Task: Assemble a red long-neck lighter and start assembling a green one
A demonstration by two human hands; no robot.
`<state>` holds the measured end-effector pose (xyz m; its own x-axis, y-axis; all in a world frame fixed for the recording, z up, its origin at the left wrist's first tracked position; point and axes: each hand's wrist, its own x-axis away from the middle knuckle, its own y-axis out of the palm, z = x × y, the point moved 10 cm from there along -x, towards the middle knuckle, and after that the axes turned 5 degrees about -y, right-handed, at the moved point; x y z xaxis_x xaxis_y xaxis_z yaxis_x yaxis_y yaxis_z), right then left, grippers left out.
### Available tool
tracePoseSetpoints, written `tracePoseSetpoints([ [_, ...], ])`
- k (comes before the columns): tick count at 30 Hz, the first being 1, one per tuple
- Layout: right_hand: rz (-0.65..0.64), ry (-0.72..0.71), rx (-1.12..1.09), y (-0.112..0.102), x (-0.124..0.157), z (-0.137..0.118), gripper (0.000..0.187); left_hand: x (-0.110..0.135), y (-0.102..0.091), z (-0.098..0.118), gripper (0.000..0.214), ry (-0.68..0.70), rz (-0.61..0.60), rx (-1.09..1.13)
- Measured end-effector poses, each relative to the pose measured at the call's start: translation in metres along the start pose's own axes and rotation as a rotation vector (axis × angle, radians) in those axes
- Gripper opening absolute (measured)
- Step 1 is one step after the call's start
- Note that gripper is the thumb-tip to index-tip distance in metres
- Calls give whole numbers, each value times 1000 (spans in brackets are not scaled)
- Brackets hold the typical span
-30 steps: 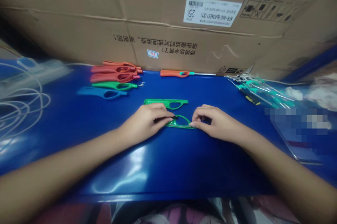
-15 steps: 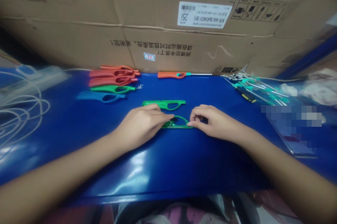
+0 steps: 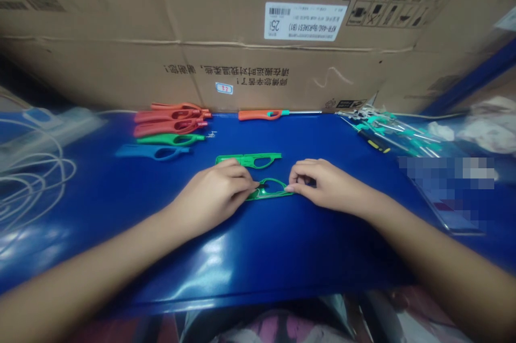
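Note:
Both hands are on a green lighter shell half [image 3: 274, 196], which has a looped trigger opening and a thin pale wire along its inside. My left hand [image 3: 217, 190] closes on its left part, fingertips pinched near the loop, and hides that end. At the narrow right tip, my right hand [image 3: 324, 184] pinches with thumb and forefinger. Just beyond lies another green shell half [image 3: 246, 159] on the blue table, its left end partly behind my left hand.
Several red shells [image 3: 169, 127], a green shell [image 3: 161, 139] and a blue shell [image 3: 149, 151] lie at the back left. An orange lighter [image 3: 253, 115] rests against the cardboard box [image 3: 226, 20]. Metal rods with teal parts [image 3: 403, 130], a screwdriver [image 3: 374, 142] and white cable [image 3: 60, 171] flank the table.
The held green shell half has tilted slightly, its left end lower. My left fingertips have drawn back a little to the left. The whole view has shifted slightly.

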<state>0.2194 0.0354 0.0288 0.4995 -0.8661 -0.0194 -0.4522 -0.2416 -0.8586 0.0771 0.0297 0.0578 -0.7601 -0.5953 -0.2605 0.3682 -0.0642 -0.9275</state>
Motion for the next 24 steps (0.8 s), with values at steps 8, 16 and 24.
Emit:
tracePoseSetpoints([
  [8,5,42,-6,-2,0,4,16,3,-1,6,24,51,-5,-117],
  [16,15,44,-11,-5,2,8,17,1,-2,5,31,36,18,-180],
  [24,10,53,1,-5,1,9,18,1,6,4,36,21,-49,-203],
])
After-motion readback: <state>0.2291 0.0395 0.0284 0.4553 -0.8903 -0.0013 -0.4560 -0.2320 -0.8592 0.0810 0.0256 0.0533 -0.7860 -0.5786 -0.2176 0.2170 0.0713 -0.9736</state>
